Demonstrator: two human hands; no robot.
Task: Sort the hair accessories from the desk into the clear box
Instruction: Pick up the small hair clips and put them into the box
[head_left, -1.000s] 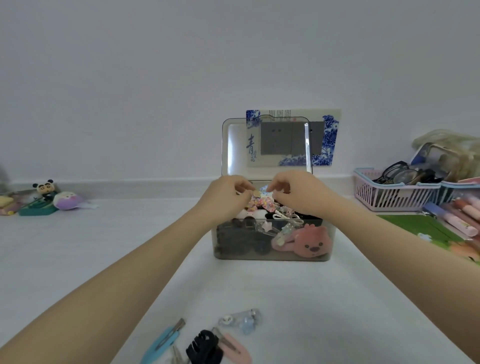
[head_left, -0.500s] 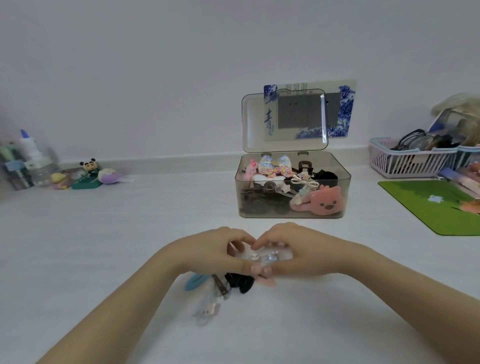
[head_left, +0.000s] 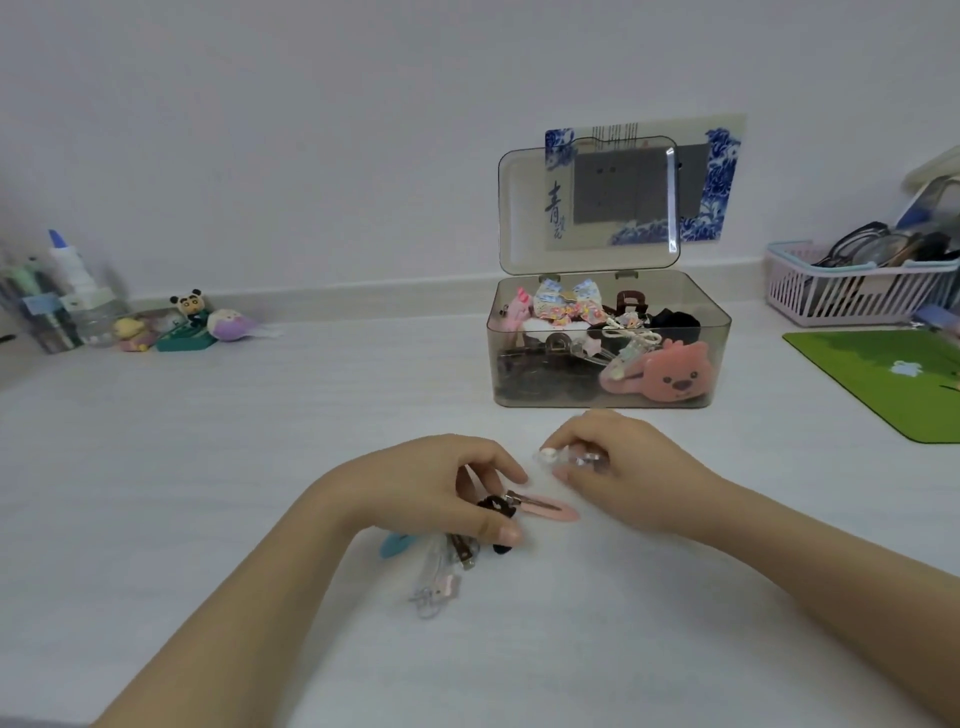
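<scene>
The clear box (head_left: 717, 332) stands open on the white desk, lid up, holding several clips, bows and a pink bear clip (head_left: 670, 376). In front of it my left hand (head_left: 441, 493) pinches a pink snap clip (head_left: 550, 509) and a small black claw clip (head_left: 493, 506). My right hand (head_left: 623, 462) is closed on a small clear clip (head_left: 571, 460) with a white end. Under my left hand lie a blue clip (head_left: 395, 544), a brown clip (head_left: 464, 551) and a clear clip (head_left: 436, 587).
A pink basket of glasses (head_left: 852, 286) and a green mat (head_left: 893, 379) sit at the right. Small toy figures (head_left: 192, 322) and bottles (head_left: 67, 291) stand at the far left by the wall. A blue-and-white card (head_left: 722, 171) leans behind the box lid.
My hands left the box and came down to the loose clips near me. The left hand took hold of the pink and black clips, the right lifted the clear clip.
</scene>
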